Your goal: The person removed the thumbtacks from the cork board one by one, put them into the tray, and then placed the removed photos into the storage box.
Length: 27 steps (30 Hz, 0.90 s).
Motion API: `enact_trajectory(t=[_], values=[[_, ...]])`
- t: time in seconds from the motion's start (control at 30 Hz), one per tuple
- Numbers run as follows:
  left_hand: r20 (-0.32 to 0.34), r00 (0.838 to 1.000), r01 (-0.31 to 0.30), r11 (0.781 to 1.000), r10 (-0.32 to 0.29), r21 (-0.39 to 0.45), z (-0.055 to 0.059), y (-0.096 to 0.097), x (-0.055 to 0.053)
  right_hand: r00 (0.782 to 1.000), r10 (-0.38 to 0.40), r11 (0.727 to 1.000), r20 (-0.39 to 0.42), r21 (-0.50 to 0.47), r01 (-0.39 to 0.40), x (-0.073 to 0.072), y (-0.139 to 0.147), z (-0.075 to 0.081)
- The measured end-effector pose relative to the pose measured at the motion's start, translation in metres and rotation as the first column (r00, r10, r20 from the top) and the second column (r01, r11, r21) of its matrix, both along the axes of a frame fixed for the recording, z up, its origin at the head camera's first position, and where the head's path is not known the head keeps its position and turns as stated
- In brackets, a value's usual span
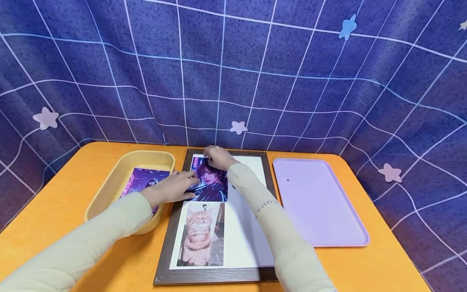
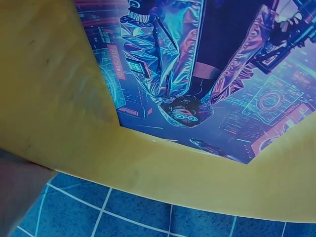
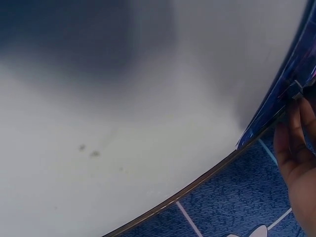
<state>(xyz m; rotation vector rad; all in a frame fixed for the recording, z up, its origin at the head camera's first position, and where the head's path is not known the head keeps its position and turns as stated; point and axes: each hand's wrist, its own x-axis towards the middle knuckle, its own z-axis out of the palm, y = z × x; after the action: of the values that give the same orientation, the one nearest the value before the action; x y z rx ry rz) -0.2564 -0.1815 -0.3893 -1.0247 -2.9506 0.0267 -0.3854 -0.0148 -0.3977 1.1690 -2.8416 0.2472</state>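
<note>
My left hand [image 1: 175, 187] lies over the yellow bin's edge, its spread fingers touching the left side of a purple-blue picture print [image 1: 215, 184] of a dark-haired figure. That print lies on the upper left of a dark-framed white board [image 1: 251, 235]. At the print's top edge, the fingertips of my right hand [image 1: 218, 157] are bunched together. In the right wrist view they pinch a small shiny pin [image 3: 296, 87] against the print, partly hidden by the fingers. Below it is a cat photo [image 1: 200, 243] with a round-headed silver pin [image 1: 204, 207] at its top.
On the left, a yellow bin [image 1: 106, 194] contains another purple print [image 2: 173, 84] of a hooded figure. A lilac tray [image 1: 321, 202] with a tiny dark piece [image 1: 288, 180] in it stands at the right. Behind the orange table [image 1: 120, 263] hangs a blue gridded curtain [image 1: 204, 81].
</note>
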Motion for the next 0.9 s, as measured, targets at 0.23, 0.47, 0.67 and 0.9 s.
enact_trajectory(t=[0.23,0.47,0.67,0.9], values=[[-0.006,1.000,0.006,1.000,-0.006,0.003,0.000,0.000,0.001,1.000,-0.003,1.000,0.010,-0.008,0.003,0.000,0.003,0.002],[-0.009,1.000,0.009,1.000,-0.009,-0.006,0.001,0.000,0.000,1.000,0.000,0.999,0.009,-0.040,0.000,0.000,0.008,0.008],[-0.009,1.000,0.009,1.000,-0.009,-0.003,0.001,0.001,0.000,1.000,0.017,0.999,0.002,-0.028,-0.017,-0.001,0.014,0.011],[-0.010,1.000,0.007,1.000,-0.007,0.016,0.003,0.001,0.002,1.000,0.013,1.000,-0.012,0.001,-0.013,0.005,0.021,0.021]])
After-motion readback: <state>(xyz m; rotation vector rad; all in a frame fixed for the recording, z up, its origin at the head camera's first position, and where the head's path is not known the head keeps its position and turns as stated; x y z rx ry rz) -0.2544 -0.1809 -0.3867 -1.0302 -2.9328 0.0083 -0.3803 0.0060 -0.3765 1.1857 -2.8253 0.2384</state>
